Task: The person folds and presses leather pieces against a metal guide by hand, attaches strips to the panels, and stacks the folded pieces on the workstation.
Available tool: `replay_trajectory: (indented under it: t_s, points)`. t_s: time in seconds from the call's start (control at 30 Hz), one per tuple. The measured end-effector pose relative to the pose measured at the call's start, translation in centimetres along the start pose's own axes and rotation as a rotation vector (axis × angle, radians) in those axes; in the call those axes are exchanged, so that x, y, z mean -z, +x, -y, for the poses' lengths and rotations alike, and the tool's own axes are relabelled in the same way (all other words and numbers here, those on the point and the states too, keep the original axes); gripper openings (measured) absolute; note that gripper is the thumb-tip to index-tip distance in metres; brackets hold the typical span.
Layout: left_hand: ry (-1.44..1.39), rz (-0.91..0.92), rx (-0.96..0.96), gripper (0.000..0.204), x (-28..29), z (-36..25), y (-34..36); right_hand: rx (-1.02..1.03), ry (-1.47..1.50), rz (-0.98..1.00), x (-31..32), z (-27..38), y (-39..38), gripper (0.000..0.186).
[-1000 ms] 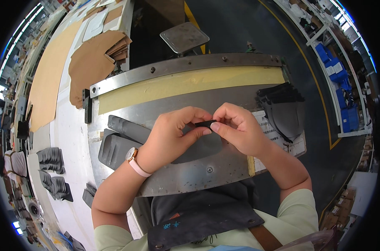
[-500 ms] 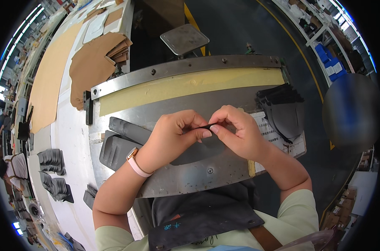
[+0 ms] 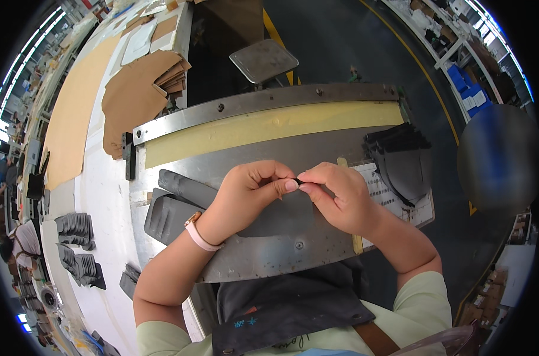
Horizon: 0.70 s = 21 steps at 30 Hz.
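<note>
My left hand (image 3: 240, 196), with a pink-strapped watch on its wrist, pinches a small black piece (image 3: 297, 181) between thumb and fingers. My right hand (image 3: 341, 202) has closed fingertips on the same piece, meeting the left one; most of the piece is hidden by the fingers. Both hands are raised over a worn metal work plate (image 3: 263, 261). Flat dark grey pieces (image 3: 168, 216) lie on it at the left. At the right, a stack of dark grey curved pieces (image 3: 400, 166) rests partly over a printed sheet (image 3: 385, 200).
A metal bar (image 3: 269, 97) and yellow strip (image 3: 269, 127) cross the plate's back. The left bench (image 3: 109, 207) holds brown card (image 3: 133, 101) and grey stacks (image 3: 73, 228). A square tray-like top (image 3: 263, 59) stands behind. Shelving with blue bins (image 3: 456, 77) lines the right. A person (image 3: 26, 243) is far left.
Both hands have lowered slightly, with the right fingertips more closed over the black piece, so less of it shows. A large blurred round patch has appeared at the right since the oldest frame.
</note>
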<state>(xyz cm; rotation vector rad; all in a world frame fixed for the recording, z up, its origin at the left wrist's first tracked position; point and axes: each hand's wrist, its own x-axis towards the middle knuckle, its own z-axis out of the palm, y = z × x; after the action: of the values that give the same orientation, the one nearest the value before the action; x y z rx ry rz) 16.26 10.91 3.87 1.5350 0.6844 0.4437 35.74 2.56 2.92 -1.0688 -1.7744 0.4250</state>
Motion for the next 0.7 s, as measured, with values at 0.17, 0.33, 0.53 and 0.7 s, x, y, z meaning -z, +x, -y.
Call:
replay_trajectory:
  t_s: [0.17, 0.33, 0.53, 0.7]
  points:
    - [0.234, -0.077, -0.177, 0.012, -0.3, -0.6, 0.1, -0.005, -0.012, -0.028, 0.4, -0.2, 0.3, 0.015]
    - [0.368, -0.140, -0.323, 0.037, -1.1, 0.0, -0.7, -0.216, 0.038, -0.003, 0.6, 0.7, -0.3, 0.014]
    - [0.170, -0.072, -0.203, 0.038, -1.5, 1.9, -1.0, -0.167, 0.102, -0.043, -0.3, 1.0, -0.8, 0.021]
    - [0.013, 0.088, 0.035, 0.038, -1.1, 0.9, -0.6, 0.013, -0.165, 0.137, 0.8, 0.9, -0.1, 0.022]
